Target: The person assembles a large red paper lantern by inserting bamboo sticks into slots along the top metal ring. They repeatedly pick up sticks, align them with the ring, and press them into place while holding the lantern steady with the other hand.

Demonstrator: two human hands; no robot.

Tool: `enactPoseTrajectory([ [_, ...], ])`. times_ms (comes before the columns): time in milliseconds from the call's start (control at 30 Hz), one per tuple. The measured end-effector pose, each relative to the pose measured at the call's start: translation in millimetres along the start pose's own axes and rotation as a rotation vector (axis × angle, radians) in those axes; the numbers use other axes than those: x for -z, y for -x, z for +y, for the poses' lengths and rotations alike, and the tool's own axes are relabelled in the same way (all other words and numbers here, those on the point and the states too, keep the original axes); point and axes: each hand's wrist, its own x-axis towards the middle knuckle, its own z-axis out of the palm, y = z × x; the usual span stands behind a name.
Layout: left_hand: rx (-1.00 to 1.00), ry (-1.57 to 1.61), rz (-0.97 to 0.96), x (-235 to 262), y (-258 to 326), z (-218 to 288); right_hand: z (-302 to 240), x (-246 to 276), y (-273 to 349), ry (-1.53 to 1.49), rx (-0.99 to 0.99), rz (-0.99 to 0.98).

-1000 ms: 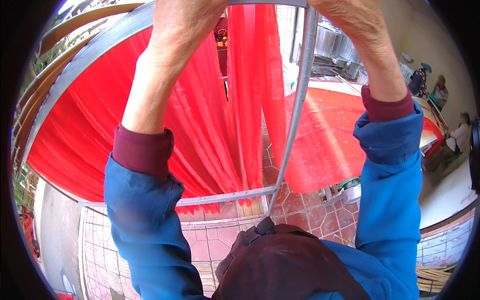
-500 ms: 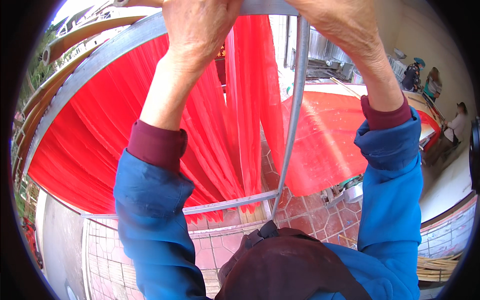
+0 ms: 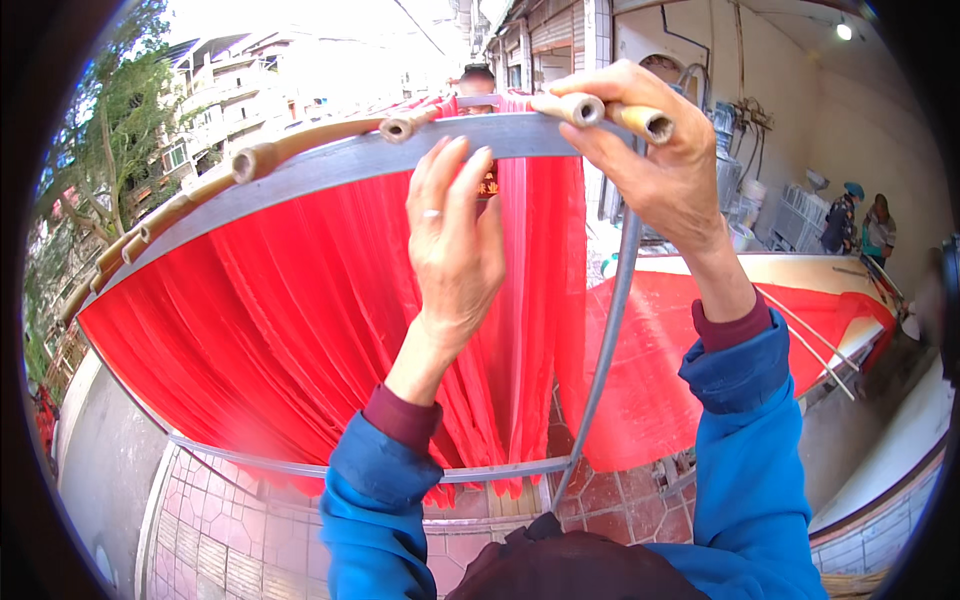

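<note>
My right hand (image 3: pixel 660 175) is at the top right corner of a grey metal rack (image 3: pixel 470 138). Its thumb and fingers close around the end of a bamboo pole (image 3: pixel 580 108). A second bamboo pole (image 3: pixel 645 122) pokes out within the same hand, under the fingers. My left hand (image 3: pixel 455 250) is raised just below the top bar, fingers up and apart, with nothing in it and a ring on one finger. Long red sheets (image 3: pixel 300 310) hang in folds inside the rack, from the poles laid across it. Another bamboo pole (image 3: pixel 405 124) rests on the bar left of my right hand.
More bamboo poles (image 3: pixel 255 160) lie along the bar to the left. A red sheet (image 3: pixel 640 370) drapes off a table at the right, with thin sticks (image 3: pixel 815 340) beside it. A person's head (image 3: pixel 477 78) shows beyond the rack; two people (image 3: pixel 843 215) stand far right.
The view has tilted upward, bringing the pole ends into sight. My left hand has come away from the top bar and lowered. My right hand is now seen closed around pole ends.
</note>
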Motion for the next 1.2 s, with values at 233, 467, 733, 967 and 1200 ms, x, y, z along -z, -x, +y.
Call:
enactPoseTrajectory([
  [233, 0.136, 0.154, 0.186, 12, -27, -12, -3, -1, 1, -0.079, -0.091, -0.020],
  [467, 0.023, 0.037, 0.139, 18, -51, -30, 3, 3, 2, -0.047, -0.046, -0.022],
  [733, -0.023, 0.022, 0.027, 20, -54, -33, 2, 2, 1, -0.153, -0.094, -0.052],
  [967, -0.079, 0.047, 0.003, 15, -56, -38, -1, -1, 1, -0.221, -0.119, -0.019],
  [1200, -0.124, 0.143, 0.074, 1, -63, -27, 0, -3, -1, -0.188, -0.078, -0.024],
])
